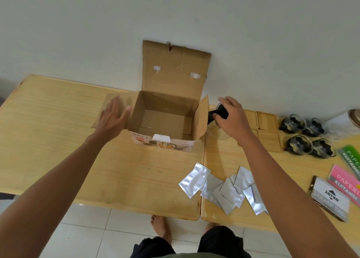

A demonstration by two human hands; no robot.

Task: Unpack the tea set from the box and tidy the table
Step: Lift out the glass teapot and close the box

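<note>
An open cardboard box (167,119) stands at the back of the wooden table (58,133), flaps up, its inside bare. My left hand (113,117) hovers blurred beside the box's left flap, fingers spread, holding nothing. My right hand (231,117) grips the black lid and handle of a glass teapot (220,133) standing just right of the box. Several glass cups (307,138) with black handles sit at the far right, beside wooden coasters (268,129).
Several silver foil sachets (224,187) lie scattered near the front edge. A stamp pad box (331,199) and pink and green receipt books (348,170) lie at the right. White wall behind the box; my feet and tiled floor below the table edge.
</note>
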